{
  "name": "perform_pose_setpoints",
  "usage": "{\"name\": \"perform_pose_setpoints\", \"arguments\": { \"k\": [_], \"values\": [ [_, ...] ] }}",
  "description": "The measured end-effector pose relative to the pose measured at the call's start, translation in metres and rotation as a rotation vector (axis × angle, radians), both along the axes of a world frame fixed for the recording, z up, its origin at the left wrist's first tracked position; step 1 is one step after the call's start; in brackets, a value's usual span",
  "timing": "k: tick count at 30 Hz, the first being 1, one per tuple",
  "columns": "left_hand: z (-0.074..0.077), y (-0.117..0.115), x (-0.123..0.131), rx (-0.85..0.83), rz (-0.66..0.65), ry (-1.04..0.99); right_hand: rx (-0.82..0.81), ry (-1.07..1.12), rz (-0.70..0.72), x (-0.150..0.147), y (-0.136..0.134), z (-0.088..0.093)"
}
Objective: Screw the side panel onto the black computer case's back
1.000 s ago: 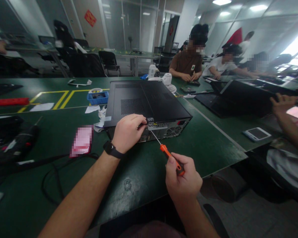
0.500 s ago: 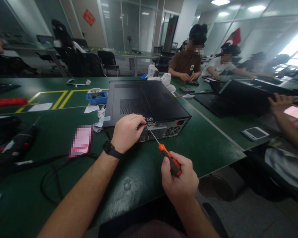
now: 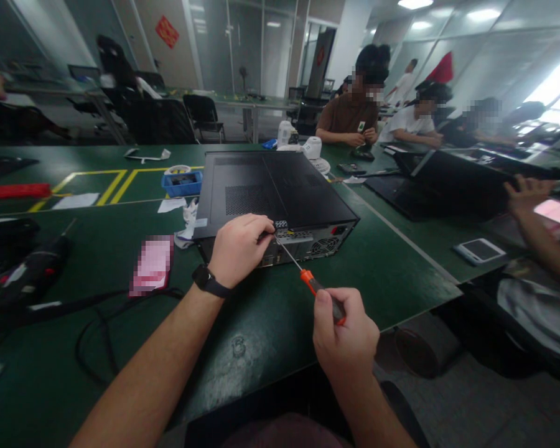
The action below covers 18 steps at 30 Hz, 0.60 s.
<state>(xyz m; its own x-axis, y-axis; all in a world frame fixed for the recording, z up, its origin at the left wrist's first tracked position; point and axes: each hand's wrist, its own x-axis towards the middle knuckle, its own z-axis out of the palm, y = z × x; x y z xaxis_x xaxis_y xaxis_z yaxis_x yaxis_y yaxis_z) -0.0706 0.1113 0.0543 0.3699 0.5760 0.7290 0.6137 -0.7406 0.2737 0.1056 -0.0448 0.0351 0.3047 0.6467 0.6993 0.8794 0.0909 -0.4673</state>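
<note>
Right hand (image 3: 348,336) wraps an orange screwdriver (image 3: 308,280), shaft slanting forward-left to the computer case (image 3: 284,186) lying ahead. Left hand (image 3: 239,246), nearer it, bends fingers at its edge, their hold unclear

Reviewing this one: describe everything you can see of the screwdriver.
The screwdriver has an orange and dark grey handle, seemingly plastic, and a thin, straight, metallic-looking shaft. The right hand grips the handle, covering part of it. It is held at a slant above the table, shaft pointing away toward the near edge of the case, beside the fingertips of the left hand. What its tip touches is unclear.
</note>
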Motion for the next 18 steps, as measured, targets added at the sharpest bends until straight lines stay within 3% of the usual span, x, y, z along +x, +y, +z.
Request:
{"name": "perform_pose_setpoints", "arguments": {
  "k": [6, 18],
  "values": [
    [0.0002, -0.0002, -0.0003, 0.012, 0.001, -0.002, 0.090, -0.024, 0.016, -0.0036, 0.0010, -0.0071],
    [0.0007, -0.0008, 0.0001, 0.025, -0.013, -0.008, 0.015, -0.043, 0.000, 0.0000, 0.0008, -0.0010]
  ]
}}
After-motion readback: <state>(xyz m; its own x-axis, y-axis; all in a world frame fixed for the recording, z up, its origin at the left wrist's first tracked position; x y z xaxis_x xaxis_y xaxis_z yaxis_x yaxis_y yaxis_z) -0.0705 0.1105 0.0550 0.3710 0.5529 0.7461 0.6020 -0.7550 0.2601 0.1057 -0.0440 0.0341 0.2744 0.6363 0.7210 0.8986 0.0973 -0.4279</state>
